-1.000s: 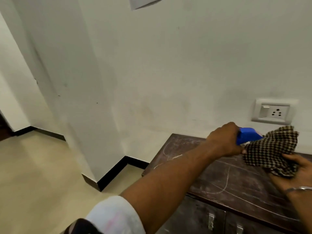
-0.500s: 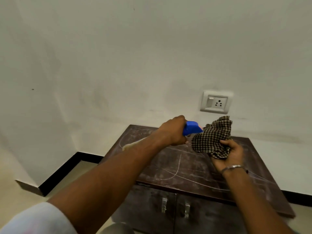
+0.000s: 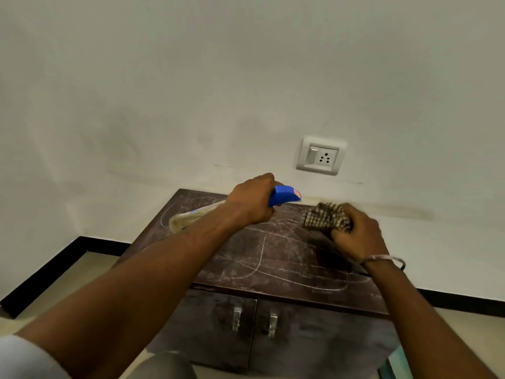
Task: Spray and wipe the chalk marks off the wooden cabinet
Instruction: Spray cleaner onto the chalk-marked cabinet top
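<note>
dark wood cabinet top (image 3: 273, 258) matt, chalk-scuffed, woven checked cloth (image 3: 326, 216), glossy blue plastic spray head (image 3: 282, 195), metal door handles (image 3: 237, 318), matt painted wall (image 3: 218, 91)

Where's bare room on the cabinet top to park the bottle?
Front-middle of the top, between the left forearm and right forearm, up to the front edge, is bare but chalked. Crowded: back left under the bottle in the left hand; back right under the cloth and right hand.

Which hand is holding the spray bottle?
The left hand, gripping the blue-headed spray bottle above the cabinet; the right hand, with the bangle, holds the checked cloth instead.
</note>
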